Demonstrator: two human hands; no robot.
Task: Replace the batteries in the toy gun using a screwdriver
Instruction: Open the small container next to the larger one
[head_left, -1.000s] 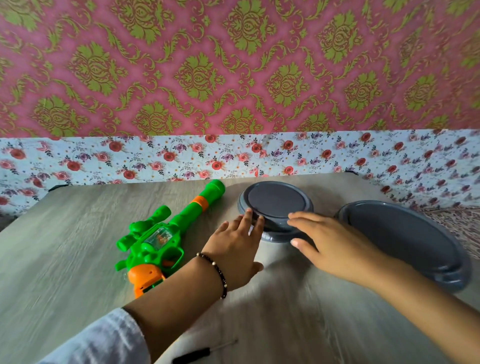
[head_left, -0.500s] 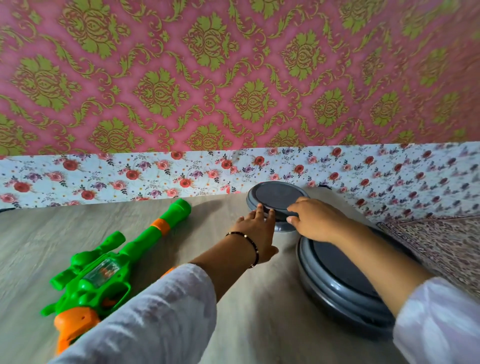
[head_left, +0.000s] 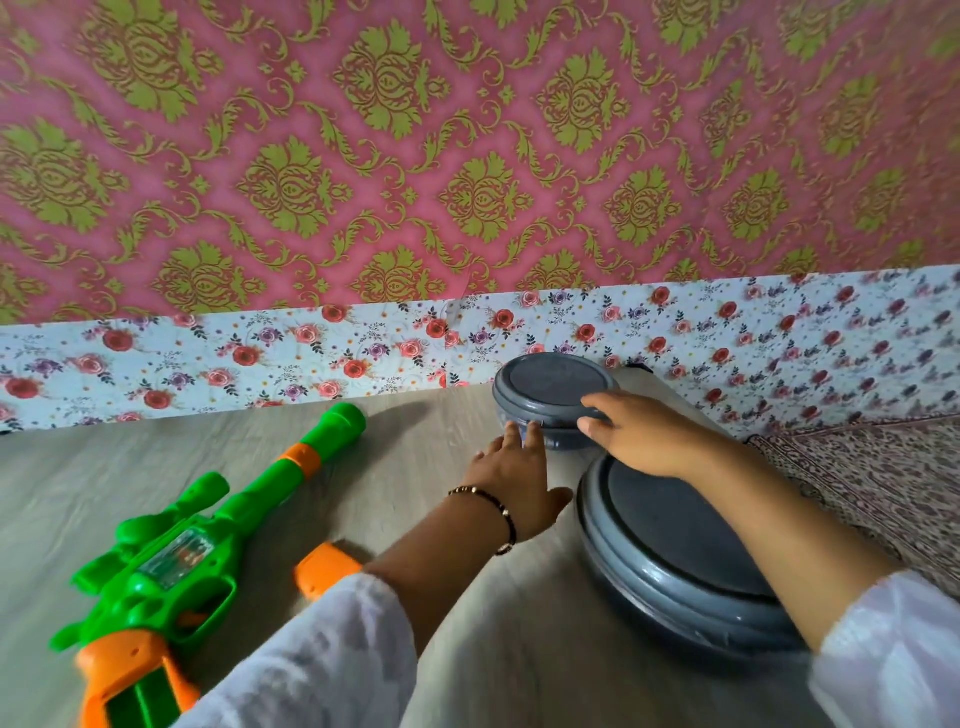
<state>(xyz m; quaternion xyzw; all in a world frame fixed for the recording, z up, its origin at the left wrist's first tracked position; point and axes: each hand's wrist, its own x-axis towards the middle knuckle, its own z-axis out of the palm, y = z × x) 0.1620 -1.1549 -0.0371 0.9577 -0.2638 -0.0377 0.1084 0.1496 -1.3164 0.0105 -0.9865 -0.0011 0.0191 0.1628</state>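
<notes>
The green and orange toy gun (head_left: 171, 561) lies on the wooden table at the left, its barrel pointing to the far wall. A small grey round container (head_left: 550, 387) with a lid stands at the table's far edge. My left hand (head_left: 511, 483) touches the container's near side with straight fingers. My right hand (head_left: 639, 434) grips the lid's right rim, thumb under the edge and fingers over it. An orange plastic piece (head_left: 324, 569) lies beside my left forearm. The screwdriver is out of view.
A large grey round dish (head_left: 675, 551) sits on the table under my right forearm, close to the small container. The floral wall strip (head_left: 260, 358) borders the table at the back. A patterned cloth (head_left: 872, 467) lies off the right edge.
My view has swung left and closer. Both hands stayed at the small container; the right hand has settled on the lid's rim. The screwdriver at the near edge has left the view.
</notes>
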